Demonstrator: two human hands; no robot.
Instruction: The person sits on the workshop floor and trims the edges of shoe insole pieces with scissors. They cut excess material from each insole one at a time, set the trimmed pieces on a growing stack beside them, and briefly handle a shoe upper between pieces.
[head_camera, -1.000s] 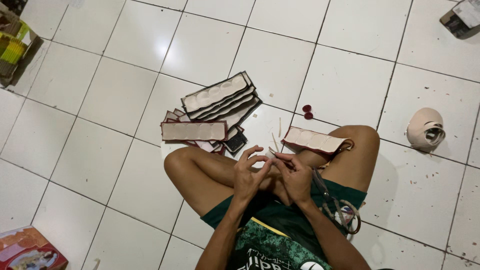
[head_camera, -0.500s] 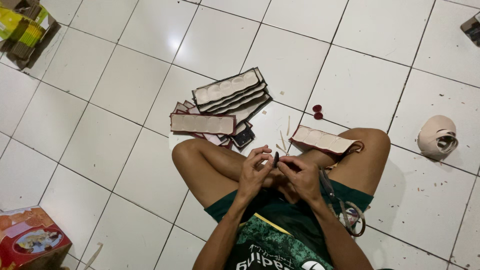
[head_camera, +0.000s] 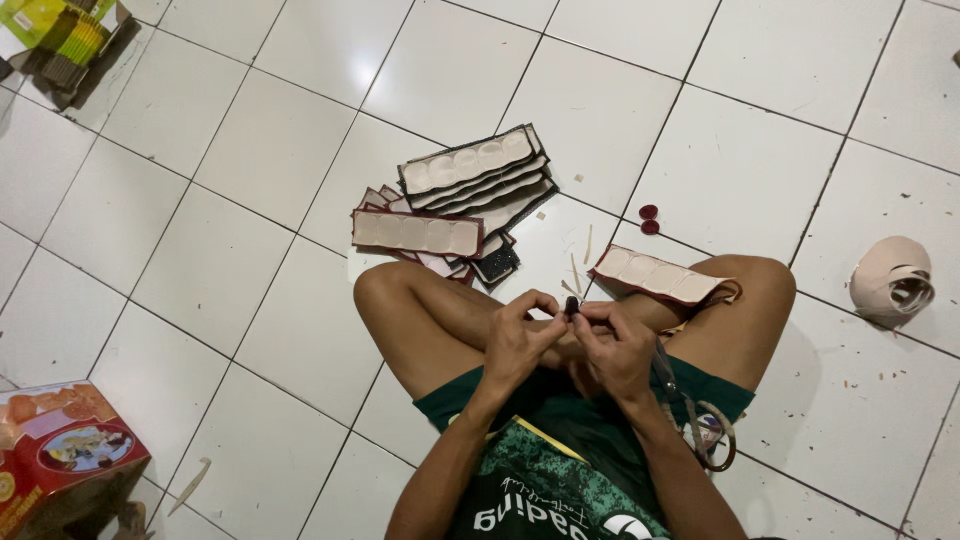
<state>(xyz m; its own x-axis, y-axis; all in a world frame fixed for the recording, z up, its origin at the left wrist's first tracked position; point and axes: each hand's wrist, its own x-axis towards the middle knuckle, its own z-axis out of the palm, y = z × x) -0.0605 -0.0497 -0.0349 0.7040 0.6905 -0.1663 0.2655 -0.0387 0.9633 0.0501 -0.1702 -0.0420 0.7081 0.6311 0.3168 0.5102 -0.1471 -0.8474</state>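
I sit cross-legged on a white tiled floor. My left hand (head_camera: 520, 340) and my right hand (head_camera: 612, 345) meet above my shins and together pinch a small dark round piece (head_camera: 572, 305) between the fingertips. A long beige scalloped strip with a dark red edge (head_camera: 657, 275) rests on my right knee. Scissors (head_camera: 690, 420) lie on my right thigh by the green shorts.
A stack of similar scalloped strips (head_camera: 470, 175) lies on the floor ahead, with one separate strip (head_camera: 415, 232) in front. Two small red discs (head_camera: 648, 218) sit nearby. A roll of beige tape (head_camera: 890, 280) is at right, a red box (head_camera: 60, 455) at lower left, packaging (head_camera: 60, 35) at top left.
The view has shifted slightly down and to the right. My hands stay together over my legs, fingers working on the small dark piece.
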